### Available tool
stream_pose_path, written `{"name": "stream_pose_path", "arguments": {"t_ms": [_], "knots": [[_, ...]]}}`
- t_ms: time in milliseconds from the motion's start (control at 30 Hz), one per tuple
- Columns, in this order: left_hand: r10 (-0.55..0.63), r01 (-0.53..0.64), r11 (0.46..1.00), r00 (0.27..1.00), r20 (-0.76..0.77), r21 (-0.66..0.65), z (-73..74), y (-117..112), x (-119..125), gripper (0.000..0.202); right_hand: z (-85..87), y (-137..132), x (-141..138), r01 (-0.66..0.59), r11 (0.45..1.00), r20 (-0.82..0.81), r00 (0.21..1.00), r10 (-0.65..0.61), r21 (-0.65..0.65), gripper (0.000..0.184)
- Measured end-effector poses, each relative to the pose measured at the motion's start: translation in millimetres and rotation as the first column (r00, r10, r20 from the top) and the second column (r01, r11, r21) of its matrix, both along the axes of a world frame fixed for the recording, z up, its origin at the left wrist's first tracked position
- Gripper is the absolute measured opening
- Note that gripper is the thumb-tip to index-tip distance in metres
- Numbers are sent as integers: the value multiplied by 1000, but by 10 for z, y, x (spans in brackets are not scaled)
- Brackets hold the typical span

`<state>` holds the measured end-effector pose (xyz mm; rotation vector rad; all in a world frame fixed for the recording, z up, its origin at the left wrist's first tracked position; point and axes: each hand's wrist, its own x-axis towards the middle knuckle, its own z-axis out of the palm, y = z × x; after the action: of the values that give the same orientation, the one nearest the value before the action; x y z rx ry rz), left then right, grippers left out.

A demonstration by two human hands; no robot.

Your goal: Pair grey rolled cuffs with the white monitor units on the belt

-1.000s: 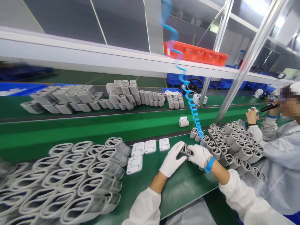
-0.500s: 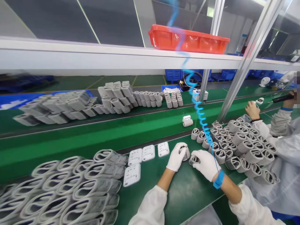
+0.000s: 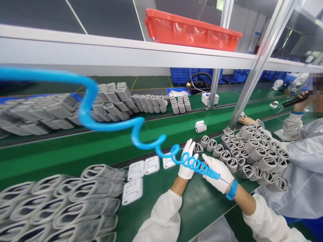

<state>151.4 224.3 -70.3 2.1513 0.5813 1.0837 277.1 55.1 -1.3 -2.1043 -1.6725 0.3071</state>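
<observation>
My left hand [image 3: 187, 163], in a white glove, has its fingers stretched out beside a rolled grey cuff [image 3: 198, 148] that stands at the near end of a row. My right hand [image 3: 219, 174], gloved too and with a blue wrist strap [image 3: 232, 190], is curled at the thumb and fingers around another rolled cuff. Only a bit of that cuff shows, since the blue coiled cord [image 3: 148, 145] crosses in front. Left of my hands lie several white plastic device housings [image 3: 136, 170] on the green worktop [image 3: 161, 198].
Stacked grey cuffs [image 3: 88, 198] fill the left front, and rolled cuffs [image 3: 257, 153] are piled at right. One white device with its cuff [image 3: 201, 127] sits on the green belt [image 3: 156, 134]. A red bin [image 3: 194, 32] rests on the shelf above. A co-worker [image 3: 300, 134] is at the right.
My left hand has let go of its cuff, which now stands at the row's end, and its fingers have straightened. The blue cord has swung left across the view, which has shifted slightly right.
</observation>
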Motion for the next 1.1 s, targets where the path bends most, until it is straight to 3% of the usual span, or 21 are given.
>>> {"name": "stream_pose_path", "arguments": {"t_ms": [67,133,200,267,333,567,667,833,1100], "knots": [[-75,73,996,997,34,57,-15,-113,-87,56,17,-3,-20,-13,998,-53,998,16,62,91],[-226,226,974,974,8,24,-74,-238,-120,62,18,-17,-27,-27,997,-73,997,33,79,89],[-359,352,928,932,-43,-120,-137,-349,-102,80,9,-36,-17,-23,999,-58,998,25,35,86],[-414,384,882,908,-62,-273,-163,-419,-65,98,-1,-60,12,-18,999,-35,999,17,-29,86],[-429,389,855,902,-46,-343,-136,-442,-40,102,-7,-93,52,-24,999,-54,998,22,-48,88],[-453,430,826,891,25,-365,71,-380,-48,85,-28,-202,190,-79,997,-131,988,81,17,82],[-486,469,767,870,79,-437,99,-362,-42,82,-25,-210,228,-98,994,-102,990,101,37,75],[-477,457,732,873,99,-506,111,-359,-48,71,60,-266,270,-194,981,-123,973,196,32,79],[-475,453,804,879,42,-386,90,-387,-27,59,223,-428,299,-282,959,-89,955,282,9,86]]}}
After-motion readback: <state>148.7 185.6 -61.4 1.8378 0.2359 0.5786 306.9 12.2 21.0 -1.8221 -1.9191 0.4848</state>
